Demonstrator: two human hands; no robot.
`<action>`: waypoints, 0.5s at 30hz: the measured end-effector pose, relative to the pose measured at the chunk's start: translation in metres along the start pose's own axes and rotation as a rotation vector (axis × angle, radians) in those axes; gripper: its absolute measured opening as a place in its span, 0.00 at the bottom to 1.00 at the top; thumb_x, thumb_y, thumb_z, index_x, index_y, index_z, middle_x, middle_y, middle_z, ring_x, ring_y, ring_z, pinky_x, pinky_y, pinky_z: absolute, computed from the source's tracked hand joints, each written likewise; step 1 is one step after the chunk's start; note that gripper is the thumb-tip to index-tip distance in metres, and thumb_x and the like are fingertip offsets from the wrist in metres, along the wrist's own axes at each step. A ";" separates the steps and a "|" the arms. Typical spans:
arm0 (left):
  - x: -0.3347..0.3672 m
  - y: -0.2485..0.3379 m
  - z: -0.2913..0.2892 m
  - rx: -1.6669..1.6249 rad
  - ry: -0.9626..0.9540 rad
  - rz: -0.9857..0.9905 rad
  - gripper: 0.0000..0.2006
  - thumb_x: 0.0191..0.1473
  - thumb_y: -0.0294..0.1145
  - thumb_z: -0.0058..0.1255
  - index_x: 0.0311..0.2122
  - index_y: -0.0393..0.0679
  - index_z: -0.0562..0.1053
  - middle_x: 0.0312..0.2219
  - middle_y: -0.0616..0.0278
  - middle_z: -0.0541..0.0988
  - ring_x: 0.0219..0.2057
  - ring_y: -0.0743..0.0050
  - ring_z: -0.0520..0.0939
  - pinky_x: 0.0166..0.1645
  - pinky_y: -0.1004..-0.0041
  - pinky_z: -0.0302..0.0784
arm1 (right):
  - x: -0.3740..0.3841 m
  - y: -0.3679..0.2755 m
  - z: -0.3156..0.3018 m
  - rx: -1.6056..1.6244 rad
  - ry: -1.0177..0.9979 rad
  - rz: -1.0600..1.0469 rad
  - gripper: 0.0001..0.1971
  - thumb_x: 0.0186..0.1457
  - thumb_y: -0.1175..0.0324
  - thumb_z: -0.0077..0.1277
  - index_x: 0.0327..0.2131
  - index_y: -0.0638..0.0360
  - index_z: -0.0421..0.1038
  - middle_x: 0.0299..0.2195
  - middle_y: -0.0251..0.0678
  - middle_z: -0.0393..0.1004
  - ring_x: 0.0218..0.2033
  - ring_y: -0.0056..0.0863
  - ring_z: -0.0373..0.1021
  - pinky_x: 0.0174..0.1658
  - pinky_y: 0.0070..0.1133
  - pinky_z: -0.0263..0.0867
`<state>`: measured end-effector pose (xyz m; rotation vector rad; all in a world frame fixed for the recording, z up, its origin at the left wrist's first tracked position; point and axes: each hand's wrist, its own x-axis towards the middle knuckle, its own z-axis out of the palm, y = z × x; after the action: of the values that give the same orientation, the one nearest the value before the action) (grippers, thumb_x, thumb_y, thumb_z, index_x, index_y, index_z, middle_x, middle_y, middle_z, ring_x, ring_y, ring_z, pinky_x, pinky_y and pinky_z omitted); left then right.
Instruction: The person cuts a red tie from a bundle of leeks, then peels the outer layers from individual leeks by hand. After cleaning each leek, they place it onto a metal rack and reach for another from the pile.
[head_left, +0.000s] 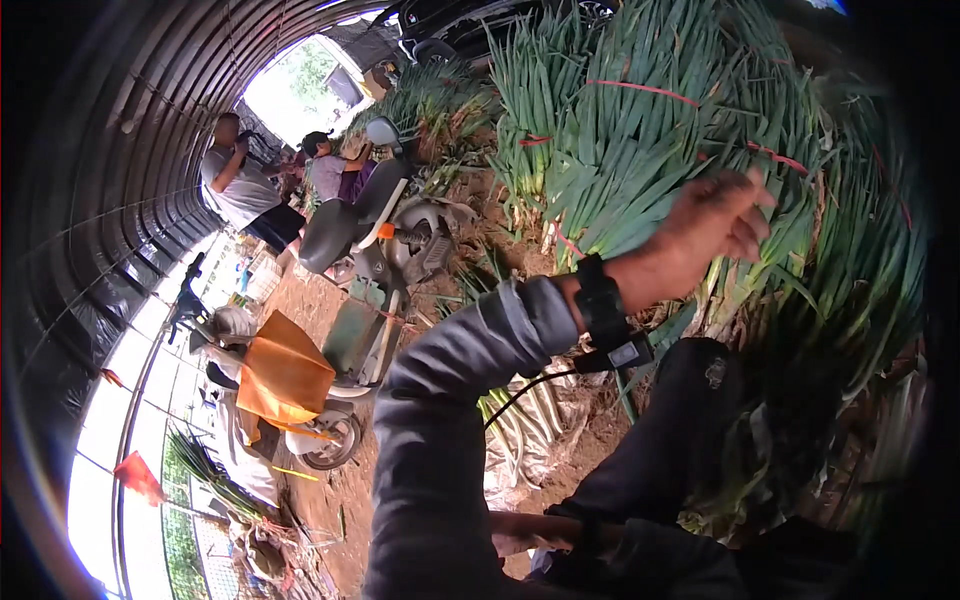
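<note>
My left hand (712, 225) is stretched over a big bundle of green onions (640, 150), in front of its long green leaves. Its fingers are bent and spread apart, and I see nothing held in them. A red tie (778, 158) round the leaves lies just beyond the fingertips. On the left wrist sits a black strap (600, 300) with a small device and a cable. Low in the picture, my right hand (520, 532) shows only in part near my dark trouser leg; its fingers are hidden. Between the arms, pale onion stalks (525, 420) lie on the ground.
More tied onion bundles (875, 230) crowd the right side. A scooter (375, 250) and another two-wheeler with an orange cover (285, 370) stand on the dirt floor at left. Two people (245, 180) are farther back under the arched roof. Loose onions (215, 475) lie at lower left.
</note>
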<state>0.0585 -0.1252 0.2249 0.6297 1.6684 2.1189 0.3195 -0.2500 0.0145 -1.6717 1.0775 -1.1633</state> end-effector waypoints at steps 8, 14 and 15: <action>-0.005 0.040 -0.018 -0.078 0.062 0.139 0.23 0.64 0.55 0.46 0.43 0.41 0.75 0.27 0.67 0.78 0.26 0.76 0.79 0.39 0.69 0.78 | 0.004 -0.004 -0.006 -0.027 -0.116 0.089 0.23 0.64 0.57 0.50 0.20 0.63 0.65 0.22 0.40 0.77 0.21 0.29 0.76 0.22 0.25 0.68; -0.016 0.022 -0.010 -0.108 0.057 0.127 0.24 0.64 0.56 0.46 0.41 0.41 0.74 0.25 0.64 0.77 0.23 0.77 0.78 0.34 0.71 0.77 | 0.018 -0.010 -0.013 -0.068 -0.239 0.143 0.23 0.64 0.57 0.50 0.20 0.63 0.66 0.22 0.40 0.77 0.21 0.29 0.76 0.22 0.25 0.68; -0.017 0.019 -0.010 -0.109 0.032 0.100 0.24 0.63 0.56 0.46 0.41 0.41 0.74 0.25 0.64 0.77 0.23 0.77 0.77 0.34 0.72 0.77 | 0.021 -0.011 -0.017 -0.081 -0.261 0.150 0.23 0.64 0.57 0.50 0.20 0.63 0.66 0.22 0.40 0.77 0.21 0.29 0.76 0.22 0.25 0.68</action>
<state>0.0668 -0.1466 0.2394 0.6621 1.5551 2.2838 0.3092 -0.2688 0.0344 -1.7172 1.0742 -0.7909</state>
